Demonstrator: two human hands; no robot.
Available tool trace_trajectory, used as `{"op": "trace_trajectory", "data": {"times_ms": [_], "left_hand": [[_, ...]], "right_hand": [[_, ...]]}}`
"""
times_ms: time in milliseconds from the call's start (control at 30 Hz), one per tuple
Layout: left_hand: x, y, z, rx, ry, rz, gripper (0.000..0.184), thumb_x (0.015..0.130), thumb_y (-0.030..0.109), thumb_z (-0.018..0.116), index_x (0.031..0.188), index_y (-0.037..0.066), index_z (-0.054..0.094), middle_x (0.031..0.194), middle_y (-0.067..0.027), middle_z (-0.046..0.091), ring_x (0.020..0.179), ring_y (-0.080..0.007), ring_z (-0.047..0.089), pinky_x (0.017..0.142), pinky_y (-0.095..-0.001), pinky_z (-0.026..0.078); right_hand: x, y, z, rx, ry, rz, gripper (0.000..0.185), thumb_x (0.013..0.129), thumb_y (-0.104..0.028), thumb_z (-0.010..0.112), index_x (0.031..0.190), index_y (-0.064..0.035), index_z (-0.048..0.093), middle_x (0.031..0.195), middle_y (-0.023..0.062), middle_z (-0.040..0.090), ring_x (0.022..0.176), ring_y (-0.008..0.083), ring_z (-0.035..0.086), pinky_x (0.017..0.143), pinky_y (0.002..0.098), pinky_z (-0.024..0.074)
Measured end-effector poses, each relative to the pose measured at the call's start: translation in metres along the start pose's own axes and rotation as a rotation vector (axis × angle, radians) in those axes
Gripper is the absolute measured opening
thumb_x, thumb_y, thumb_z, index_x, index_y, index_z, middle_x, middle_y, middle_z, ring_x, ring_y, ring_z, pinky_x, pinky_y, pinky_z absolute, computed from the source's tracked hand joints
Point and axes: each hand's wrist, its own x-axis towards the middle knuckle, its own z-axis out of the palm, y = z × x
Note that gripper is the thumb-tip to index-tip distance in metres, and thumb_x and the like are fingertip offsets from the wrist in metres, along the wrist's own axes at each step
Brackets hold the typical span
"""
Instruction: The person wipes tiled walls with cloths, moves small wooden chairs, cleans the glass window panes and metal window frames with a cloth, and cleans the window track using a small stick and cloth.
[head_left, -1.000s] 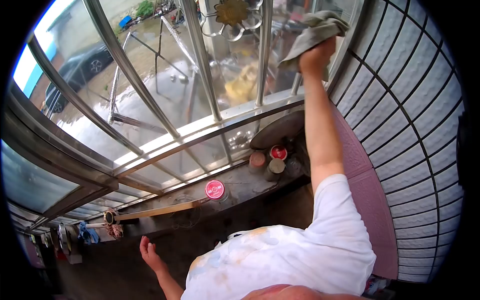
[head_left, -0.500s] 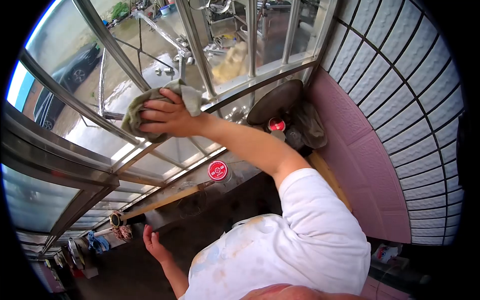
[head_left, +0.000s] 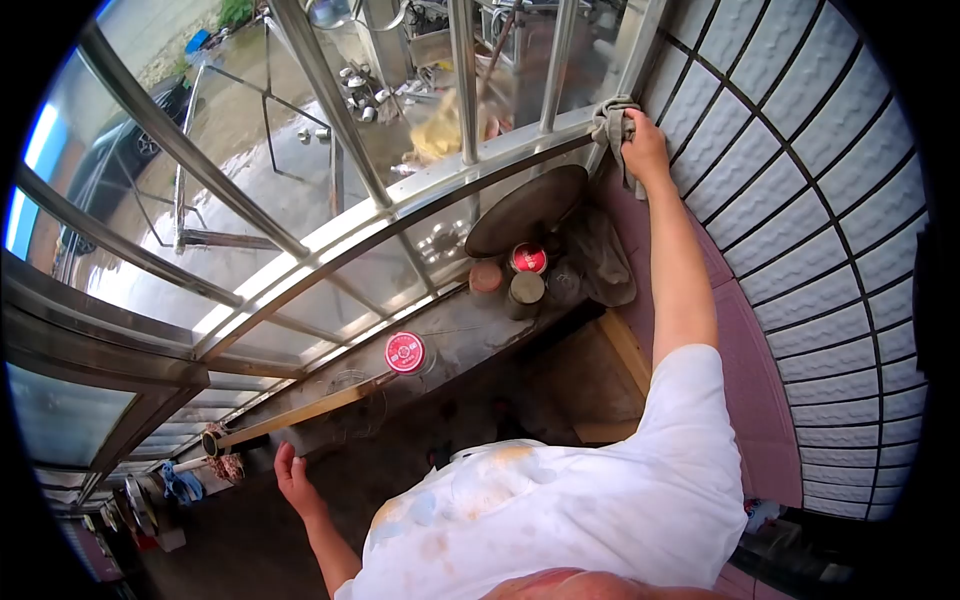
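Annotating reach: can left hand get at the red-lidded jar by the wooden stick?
Probably yes: the left hand looks empty and nothing covers the red-lidded jar, though the wooden stick may need skirting.

Single close head-worn view, forward and down over the white shirt [head_left: 560, 500] toward the barred window [head_left: 345, 130]
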Motion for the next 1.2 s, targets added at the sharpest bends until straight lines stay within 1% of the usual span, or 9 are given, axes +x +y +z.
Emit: {"op": "trace_trajectory", "data": {"times_ms": [167, 267, 367, 433, 500, 800, 933, 1067, 1200], "left_hand": [[-0.003, -0.012, 0.007, 0.016, -0.078, 0.029, 0.033, 0.088, 0.011, 0.048, 0.120, 0.005, 0.052, 0.124, -0.0043, 0.050, 0.114, -0.0153, 0.046, 0.091, -0.0288, 0.038], [-0.007, -0.013, 0.005, 0.017, -0.076, 0.007, 0.031, 0.086, 0.007, 0.047, 0.117, 0.002, 0.052, 0.127, -0.0084, 0.048, 0.112, -0.0178, 0.047, 0.091, -0.0295, 0.039], [-0.009, -0.008, -0.001, 0.036, -0.050, 0.015, 0.030, 0.086, 0.006, 0.047, 0.115, 0.001, 0.053, 0.127, -0.0089, 0.048, 0.112, -0.0175, 0.047, 0.092, -0.0290, 0.039], [-0.009, -0.012, -0.010, 0.028, 0.005, -0.015, 0.030, 0.085, 0.004, 0.047, 0.114, 0.001, 0.053, 0.126, -0.0094, 0.049, 0.112, -0.0175, 0.047, 0.092, -0.0285, 0.039], [-0.005, -0.031, -0.022, 0.001, -0.066, 0.026, 0.033, 0.086, 0.008, 0.050, 0.119, 0.006, 0.053, 0.126, -0.0045, 0.049, 0.111, -0.0147, 0.048, 0.089, -0.0286, 0.040], [-0.005, -0.062, -0.068, 0.006, -0.040, 0.098, 0.032, 0.086, 0.005, 0.049, 0.118, 0.004, 0.052, 0.128, -0.0065, 0.049, 0.112, -0.0162, 0.048, 0.089, -0.0293, 0.041], [-0.013, -0.078, -0.111, -0.056, 0.041, 0.058, 0.032, 0.086, 0.005, 0.049, 0.118, 0.005, 0.052, 0.128, -0.0058, 0.048, 0.113, -0.0158, 0.048, 0.089, -0.0295, 0.041], [-0.025, -0.095, -0.139, -0.094, 0.102, -0.034, 0.033, 0.087, 0.006, 0.048, 0.120, 0.006, 0.052, 0.128, -0.0045, 0.049, 0.113, -0.0155, 0.048, 0.090, -0.0296, 0.041], [-0.031, -0.105, -0.168, -0.181, 0.178, -0.111, 0.034, 0.087, 0.006, 0.048, 0.121, 0.005, 0.052, 0.127, -0.0042, 0.050, 0.114, -0.0154, 0.048, 0.090, -0.0295, 0.041]], "right_hand": [[0.001, -0.012, -0.005, 0.127, -0.030, 0.058, 0.043, 0.071, -0.013, 0.055, 0.113, -0.0122, 0.052, 0.113, 0.0114, 0.057, 0.102, 0.0356, 0.051, 0.089, 0.0417, 0.0411], [-0.008, -0.031, 0.004, -0.079, -0.081, -0.154, 0.045, 0.068, -0.015, 0.055, 0.112, -0.0085, 0.053, 0.111, 0.0135, 0.058, 0.098, 0.0352, 0.053, 0.089, 0.0407, 0.0415], [-0.004, -0.037, 0.009, -0.005, -0.115, -0.146, 0.043, 0.067, -0.014, 0.055, 0.110, -0.0081, 0.055, 0.106, 0.0150, 0.060, 0.096, 0.0356, 0.055, 0.088, 0.0410, 0.0426], [-0.011, -0.069, 0.000, 0.053, -0.189, -0.120, 0.041, 0.067, -0.013, 0.054, 0.107, -0.0067, 0.056, 0.101, 0.0163, 0.061, 0.095, 0.0366, 0.055, 0.085, 0.0419, 0.0434], [-0.023, -0.099, 0.001, 0.105, -0.238, -0.148, 0.039, 0.066, -0.011, 0.055, 0.105, -0.0059, 0.056, 0.098, 0.0190, 0.061, 0.094, 0.0375, 0.055, 0.082, 0.0430, 0.0436], [-0.104, -0.303, 0.019, 0.233, -0.333, -0.688, 0.038, 0.063, -0.010, 0.059, 0.101, -0.0082, 0.055, 0.096, 0.0111, 0.061, 0.091, 0.0317, 0.054, 0.081, 0.0388, 0.0454], [-0.114, -0.339, 0.017, -0.084, -0.374, -0.639, 0.039, 0.062, -0.011, 0.062, 0.100, -0.0091, 0.055, 0.094, 0.0086, 0.061, 0.089, 0.0289, 0.055, 0.077, 0.0377, 0.0473], [-0.136, -0.379, 0.025, 0.078, -0.335, -0.805, 0.036, 0.061, -0.012, 0.062, 0.097, -0.0095, 0.055, 0.090, 0.0104, 0.061, 0.088, 0.0296, 0.055, 0.076, 0.0382, 0.0477], [-0.152, -0.430, 0.032, 0.056, -0.452, -0.738, 0.044, 0.061, -0.009, 0.063, 0.104, -0.0078, 0.054, 0.095, 0.0121, 0.061, 0.089, 0.0315, 0.055, 0.082, 0.0374, 0.0454]]}}
